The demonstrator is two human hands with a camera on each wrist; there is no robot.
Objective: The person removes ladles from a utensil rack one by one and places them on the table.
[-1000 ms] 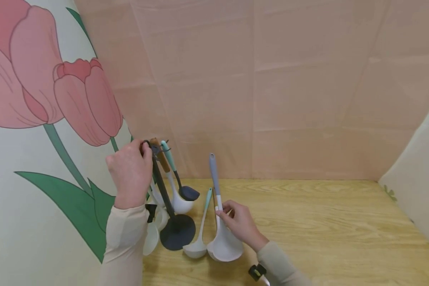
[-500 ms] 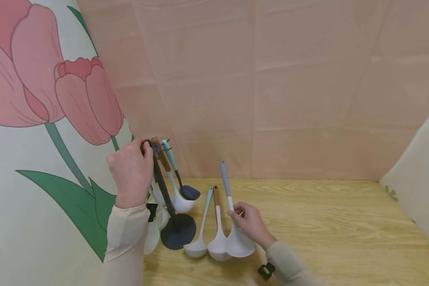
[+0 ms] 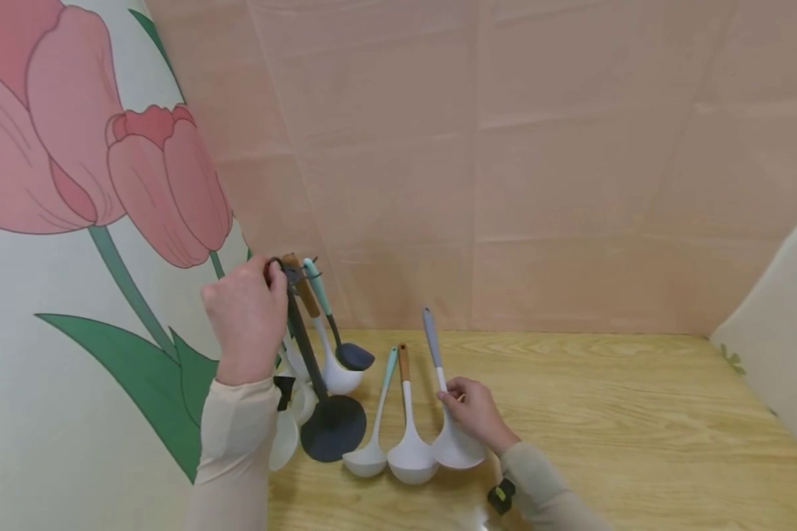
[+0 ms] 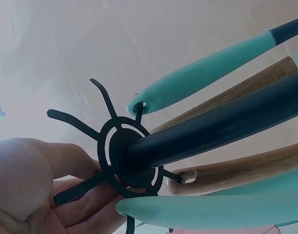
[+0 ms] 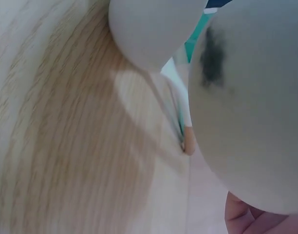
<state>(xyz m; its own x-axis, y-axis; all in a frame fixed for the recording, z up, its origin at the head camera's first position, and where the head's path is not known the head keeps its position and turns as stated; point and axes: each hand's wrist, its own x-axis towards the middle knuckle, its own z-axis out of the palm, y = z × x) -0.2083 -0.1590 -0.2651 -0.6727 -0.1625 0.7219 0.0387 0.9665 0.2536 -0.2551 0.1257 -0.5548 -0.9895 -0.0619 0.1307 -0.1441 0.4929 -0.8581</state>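
My left hand (image 3: 246,317) grips the top of a black utensil stand (image 3: 334,428), its fingers behind the hooked ring (image 4: 104,146) in the left wrist view. Between thumb and fingers, my right hand (image 3: 474,413) pinches a white ladle with a grey-blue handle (image 3: 432,335), near where the handle meets the bowl. In the right wrist view that ladle's bowl (image 5: 256,112) hides most of the hand. To its left on the table lie a wooden-handled white ladle (image 3: 412,464) and a mint-handled one (image 3: 365,463), side by side, handles pointing away.
Several utensils hang from the stand, among them a mint-handled dark turner (image 3: 353,357) and a wooden-handled white ladle (image 3: 341,377). White utensils (image 3: 284,442) hang on its left, partly hidden by the left arm. A wall with tulips (image 3: 166,184) stands close at left.
My right hand has moved the grey-blue-handled ladle rightward, from over the wooden-handled ladle to beside it, uncovering that one. The left hand stays on the stand.
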